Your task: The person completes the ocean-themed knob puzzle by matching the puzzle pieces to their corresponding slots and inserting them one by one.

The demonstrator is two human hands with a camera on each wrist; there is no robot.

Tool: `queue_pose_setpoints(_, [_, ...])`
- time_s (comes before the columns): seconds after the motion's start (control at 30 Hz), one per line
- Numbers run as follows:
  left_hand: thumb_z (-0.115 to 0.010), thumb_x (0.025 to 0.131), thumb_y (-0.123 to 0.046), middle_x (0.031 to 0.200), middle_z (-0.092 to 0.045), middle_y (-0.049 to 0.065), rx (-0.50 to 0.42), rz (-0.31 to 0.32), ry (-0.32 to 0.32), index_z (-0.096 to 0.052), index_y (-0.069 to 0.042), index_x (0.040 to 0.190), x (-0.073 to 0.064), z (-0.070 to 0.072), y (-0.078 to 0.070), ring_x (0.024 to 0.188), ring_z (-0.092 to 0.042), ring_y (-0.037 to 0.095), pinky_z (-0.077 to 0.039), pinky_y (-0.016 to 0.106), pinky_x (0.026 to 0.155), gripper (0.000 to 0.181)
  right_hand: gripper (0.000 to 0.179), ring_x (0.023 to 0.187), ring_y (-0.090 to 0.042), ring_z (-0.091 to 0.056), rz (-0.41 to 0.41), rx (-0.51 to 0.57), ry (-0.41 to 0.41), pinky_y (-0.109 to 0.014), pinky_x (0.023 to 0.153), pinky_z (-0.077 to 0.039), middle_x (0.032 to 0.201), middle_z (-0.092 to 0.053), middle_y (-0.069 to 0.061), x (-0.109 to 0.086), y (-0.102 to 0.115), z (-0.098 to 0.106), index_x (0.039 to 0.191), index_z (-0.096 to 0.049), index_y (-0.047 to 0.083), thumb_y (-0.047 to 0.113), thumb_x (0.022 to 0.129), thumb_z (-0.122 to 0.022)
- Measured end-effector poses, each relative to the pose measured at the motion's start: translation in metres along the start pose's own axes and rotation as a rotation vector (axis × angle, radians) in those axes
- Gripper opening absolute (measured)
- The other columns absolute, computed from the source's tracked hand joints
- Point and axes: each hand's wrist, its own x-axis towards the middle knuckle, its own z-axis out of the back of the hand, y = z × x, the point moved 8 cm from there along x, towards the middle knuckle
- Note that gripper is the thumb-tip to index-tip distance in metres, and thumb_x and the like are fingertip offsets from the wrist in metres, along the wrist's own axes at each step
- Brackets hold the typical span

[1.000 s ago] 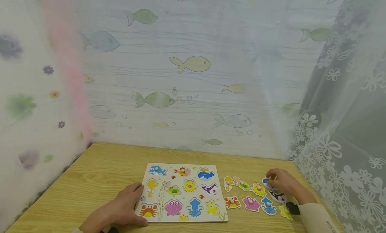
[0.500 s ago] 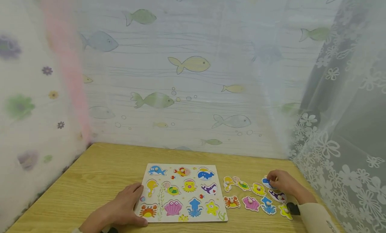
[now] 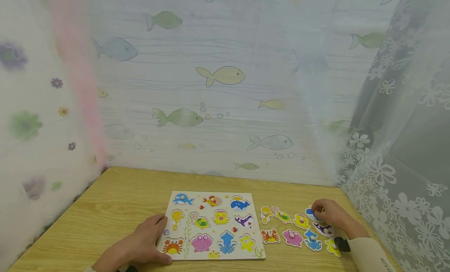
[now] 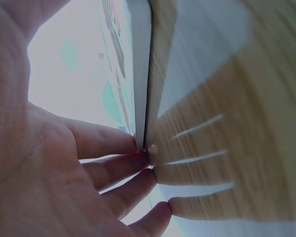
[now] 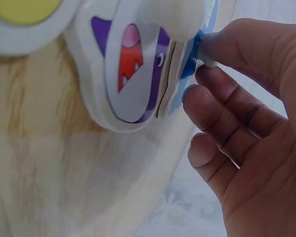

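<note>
A wooden sea-animal puzzle board [image 3: 228,254] lies flat on the table. My left hand [image 3: 142,242] rests at its left side, fingertips touching the edge, thumb by the front corner. In the left wrist view those fingers [image 4: 111,170] are nearly straight against the board's side. To the right of the board, my right hand [image 3: 332,215] pinches the knob of a blue whale puzzle piece [image 3: 310,213] between thumb and fingertips. The purple shark piece [image 5: 150,101] lies right beside it. My hand partly covers the whale.
Loose knobbed pieces lie right of the board: seahorse [image 3: 266,215], turtle [image 3: 282,215], octopus [image 3: 301,222], crab [image 3: 270,236], shell [image 3: 293,238], squid [image 3: 312,241] and starfish [image 3: 332,248]. A dolphin [image 3: 183,200] and a fish [image 3: 212,201] with knobs sit in the board. Curtains border the table.
My right hand has shifted very slightly at the whale piece, whose blue body shows a little differently. The left hand and the board have stayed in place.
</note>
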Motion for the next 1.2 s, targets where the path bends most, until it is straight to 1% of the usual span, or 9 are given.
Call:
queue_pose_setpoints(0.17, [-0.076, 0.059, -0.070, 0.142, -0.036, 0.026, -0.008, -0.001, -0.002, -0.038, 0.009, 0.140, -0.001, 0.001, 0.001, 0.130, -0.034, 0.043, -0.028, 0.061, 0.103, 0.119, 0.010, 0.070, -0.017, -0.047, 0.008, 0.001, -0.019, -0.031, 0.060, -0.043, 0.078, -0.053, -0.001, 0.004, 0.006, 0.002, 0.092, -0.066, 0.005, 0.001, 0.084, -0.062])
queue_pose_setpoints(0.3, [-0.076, 0.058, -0.070, 0.143, -0.035, 0.025, -0.018, 0.012, -0.004, -0.038, 0.008, 0.140, -0.002, 0.000, 0.002, 0.130, -0.033, 0.043, -0.028, 0.061, 0.103, 0.119, 0.009, 0.070, -0.016, -0.047, 0.043, -0.016, -0.027, -0.032, 0.061, -0.042, 0.078, -0.054, 0.000, 0.009, 0.017, 0.003, 0.092, -0.066, 0.006, 0.003, 0.085, -0.062])
queue_pose_setpoints(0.53, [-0.075, 0.058, -0.072, 0.144, -0.035, 0.024, -0.023, 0.022, -0.003, -0.038, 0.007, 0.141, -0.001, -0.001, 0.003, 0.131, -0.033, 0.042, -0.028, 0.061, 0.103, 0.120, 0.008, 0.071, -0.016, -0.047, 0.064, -0.022, -0.011, -0.034, 0.065, -0.044, 0.079, -0.055, 0.001, 0.017, 0.037, 0.000, 0.092, -0.067, 0.009, 0.004, 0.085, -0.063])
queue_pose_setpoints(0.73, [-0.075, 0.057, -0.071, 0.144, -0.034, 0.024, -0.028, 0.036, 0.001, -0.038, 0.007, 0.141, -0.001, -0.003, 0.004, 0.132, -0.032, 0.042, -0.027, 0.062, 0.104, 0.120, 0.009, 0.071, -0.015, -0.049, 0.141, -0.019, -0.010, -0.032, 0.065, -0.044, 0.078, -0.056, 0.002, 0.031, 0.058, -0.005, 0.090, -0.067, 0.009, 0.003, 0.084, -0.063])
queue_pose_setpoints(0.83, [-0.076, 0.057, -0.070, 0.145, -0.034, 0.023, -0.030, 0.043, 0.001, -0.038, 0.006, 0.142, -0.001, -0.003, 0.004, 0.132, -0.031, 0.041, -0.026, 0.061, 0.104, 0.121, 0.009, 0.072, -0.014, -0.050, 0.191, -0.015, -0.008, -0.032, 0.064, -0.045, 0.079, -0.057, 0.003, 0.039, 0.068, -0.009, 0.090, -0.067, 0.008, 0.003, 0.085, -0.063])
queue_pose_setpoints(0.93, [-0.077, 0.056, -0.070, 0.145, -0.034, 0.023, -0.032, 0.051, -0.002, -0.038, 0.006, 0.142, -0.002, -0.003, 0.004, 0.132, -0.031, 0.040, -0.027, 0.061, 0.105, 0.121, 0.010, 0.073, -0.014, -0.050, 0.221, -0.019, -0.007, -0.033, 0.066, -0.045, 0.081, -0.057, 0.003, 0.046, 0.079, -0.012, 0.091, -0.068, 0.008, 0.003, 0.086, -0.063])
queue_pose_setpoints(1.07, [-0.076, 0.057, -0.070, 0.146, -0.033, 0.023, -0.027, 0.060, 0.006, -0.037, 0.006, 0.142, -0.001, -0.003, 0.004, 0.133, -0.030, 0.041, -0.026, 0.061, 0.105, 0.121, 0.010, 0.074, -0.014, -0.050, 0.221, -0.015, 0.008, -0.033, 0.068, -0.046, 0.081, -0.057, 0.003, 0.055, 0.092, -0.017, 0.092, -0.068, 0.010, 0.004, 0.086, -0.063])
queue_pose_setpoints(1.2, [-0.076, 0.057, -0.070, 0.145, -0.034, 0.023, -0.022, 0.044, 0.003, -0.037, 0.007, 0.142, 0.000, -0.003, 0.001, 0.132, -0.031, 0.040, -0.027, 0.060, 0.105, 0.120, 0.009, 0.074, -0.014, -0.050, 0.247, -0.018, 0.019, -0.033, 0.068, -0.046, 0.082, -0.057, 0.004, 0.062, 0.108, -0.022, 0.092, -0.068, 0.011, 0.005, 0.086, -0.064])
